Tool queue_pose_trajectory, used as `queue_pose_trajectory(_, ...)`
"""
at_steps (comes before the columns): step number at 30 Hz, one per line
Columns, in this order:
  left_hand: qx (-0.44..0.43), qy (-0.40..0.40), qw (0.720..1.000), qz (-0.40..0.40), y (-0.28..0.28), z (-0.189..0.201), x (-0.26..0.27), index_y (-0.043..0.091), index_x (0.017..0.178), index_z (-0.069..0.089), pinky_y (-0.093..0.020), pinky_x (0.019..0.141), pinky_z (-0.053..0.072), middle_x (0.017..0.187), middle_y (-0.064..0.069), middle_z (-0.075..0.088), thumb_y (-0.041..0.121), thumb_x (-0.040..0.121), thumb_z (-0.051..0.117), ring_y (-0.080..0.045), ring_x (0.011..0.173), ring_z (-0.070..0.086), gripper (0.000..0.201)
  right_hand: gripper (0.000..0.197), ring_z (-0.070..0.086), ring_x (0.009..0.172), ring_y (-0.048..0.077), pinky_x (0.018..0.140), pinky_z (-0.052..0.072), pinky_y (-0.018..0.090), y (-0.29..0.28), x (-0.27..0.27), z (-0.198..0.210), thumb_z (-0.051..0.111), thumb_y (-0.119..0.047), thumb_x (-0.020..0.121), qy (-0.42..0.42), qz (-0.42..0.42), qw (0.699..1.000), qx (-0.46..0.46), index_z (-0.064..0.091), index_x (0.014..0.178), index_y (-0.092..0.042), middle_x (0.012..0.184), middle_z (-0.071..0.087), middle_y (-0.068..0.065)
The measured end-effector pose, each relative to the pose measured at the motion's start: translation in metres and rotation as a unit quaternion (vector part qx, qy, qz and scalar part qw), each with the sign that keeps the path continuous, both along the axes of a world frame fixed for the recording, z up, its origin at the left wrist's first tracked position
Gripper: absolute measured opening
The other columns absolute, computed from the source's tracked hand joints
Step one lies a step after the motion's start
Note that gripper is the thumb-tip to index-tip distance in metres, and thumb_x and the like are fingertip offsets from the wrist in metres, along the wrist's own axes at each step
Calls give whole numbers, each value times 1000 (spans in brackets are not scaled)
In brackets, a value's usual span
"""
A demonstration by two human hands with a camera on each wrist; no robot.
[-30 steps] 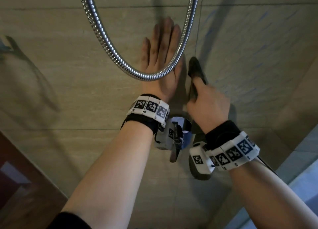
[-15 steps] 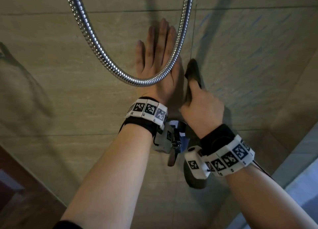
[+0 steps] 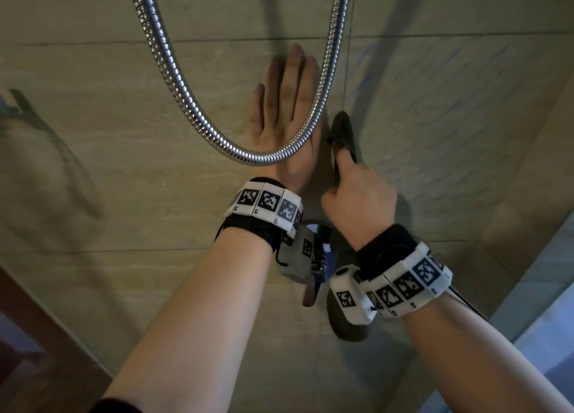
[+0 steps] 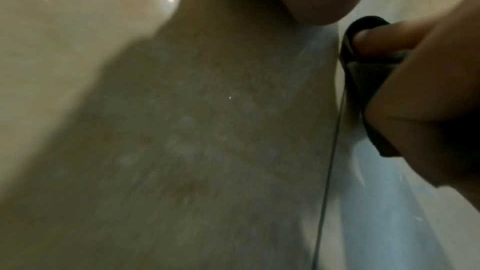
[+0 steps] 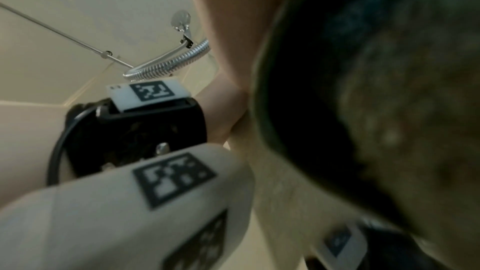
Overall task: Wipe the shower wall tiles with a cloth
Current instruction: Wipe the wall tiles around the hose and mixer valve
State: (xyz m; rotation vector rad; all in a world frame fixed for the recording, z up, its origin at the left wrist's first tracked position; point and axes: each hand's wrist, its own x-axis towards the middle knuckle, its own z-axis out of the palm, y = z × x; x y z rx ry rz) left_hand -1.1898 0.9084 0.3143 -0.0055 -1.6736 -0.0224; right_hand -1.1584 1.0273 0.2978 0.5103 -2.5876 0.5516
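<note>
My left hand [image 3: 287, 108] lies flat, fingers straight, against the beige wall tiles [image 3: 124, 133] behind the hose loop. My right hand [image 3: 357, 201] grips a dark cloth [image 3: 343, 130] and presses it on the wall along a vertical grout line [image 3: 348, 80], just right of the left hand. The cloth's lower end [image 3: 346, 325] hangs below the right wrist. In the left wrist view a finger presses the dark cloth [image 4: 363, 73] to the tile. Close up, the cloth [image 5: 376, 89] fills the right side of the right wrist view.
A chrome shower hose [image 3: 248, 156] hangs in a loop in front of my left hand; it also shows as hose [image 5: 168, 65] in the right wrist view. A metal rail [image 5: 64, 36] crosses the wall. A wall corner [image 3: 528, 195] lies at right, a brown edge [image 3: 31, 335] at lower left.
Both hands keep their places on the wall. The view has shifted slightly, and the right hand with the cloth has barely moved along the grout line.
</note>
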Motion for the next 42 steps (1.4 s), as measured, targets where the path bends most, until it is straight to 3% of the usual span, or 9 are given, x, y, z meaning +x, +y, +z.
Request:
queue_pose_trajectory(5, -10, -42, 999, 4, -2, 26, -2, 2, 146, 36, -42, 118, 8, 153, -17, 34, 25, 100, 40, -32, 143, 27, 52, 54, 58, 87, 31, 64, 34, 32, 10, -13, 33, 53, -21, 84, 54, -13, 998, -15, 37, 136, -26, 88, 47, 4)
queue_pose_trajectory(10, -16, -30, 999, 31, -2, 27, -7, 3, 146, 38, -42, 118, 9, 152, -16, 36, 24, 100, 40, -31, 142, 30, 50, 71, 58, 93, 32, 67, 35, 32, 19, -12, 30, 54, -22, 84, 45, -32, 998, -38, 22, 147, -29, 103, 58, 11)
queue_pose_trajectory(17, -26, -27, 998, 47, -2, 27, -7, 1, 144, 40, -44, 117, 12, 150, -17, 38, 26, 99, 38, -32, 141, 32, 52, 50, 59, 86, 32, 64, 36, 33, -1, -6, 21, 53, -18, 83, 24, -8, 999, -28, 39, 130, -21, 84, 45, 3)
queue_pose_trajectory(20, -26, -27, 997, 63, -3, 27, -8, 3, 145, 39, -44, 117, 12, 152, -15, 37, 26, 100, 38, -30, 142, 31, 51, 59, 53, 80, 25, 66, 36, 32, 9, -13, 40, 53, -21, 86, 53, -29, 997, -49, 31, 141, -28, 87, 47, 4)
queue_pose_trajectory(25, -25, -13, 998, 62, -2, 26, -9, 4, 144, 41, -43, 117, 13, 151, -15, 39, 23, 100, 41, -30, 141, 33, 48, 78, 59, 90, 30, 68, 39, 33, 19, -11, 36, 56, -23, 85, 31, -66, 995, -65, 12, 150, -25, 102, 60, 10)
queue_pose_trajectory(29, -14, -15, 999, 40, 0, 27, -6, 2, 144, 40, -43, 118, 10, 150, -17, 38, 20, 98, 40, -31, 141, 32, 50, 71, 62, 89, 31, 67, 40, 34, 0, 0, 9, 55, -23, 84, 2, -29, 999, -19, 20, 145, -18, 95, 60, 10)
queue_pose_trajectory(33, -22, -26, 998, 53, -1, 28, -5, 1, 144, 39, -44, 116, 12, 150, -18, 38, 24, 97, 39, -32, 141, 33, 52, 56, 61, 85, 29, 64, 37, 32, -6, -3, 18, 53, -19, 84, 11, -21, 1000, -18, 31, 136, -17, 83, 47, 3)
queue_pose_trajectory(38, -29, -12, 997, 74, -3, 27, -9, 4, 144, 41, -43, 117, 15, 150, -14, 40, 24, 99, 43, -30, 140, 35, 49, 79, 61, 92, 33, 67, 35, 34, 6, -8, 33, 56, -24, 85, 20, -51, 998, -40, 10, 149, -18, 101, 60, 12)
queue_pose_trajectory(42, -21, -2, 997, 74, -2, 27, -9, 5, 143, 43, -43, 117, 15, 149, -14, 41, 24, 99, 42, -29, 140, 35, 48, 75, 62, 87, 31, 63, 36, 32, -5, 2, 13, 54, -22, 85, -8, -42, 999, -3, 14, 147, -11, 93, 59, 10)
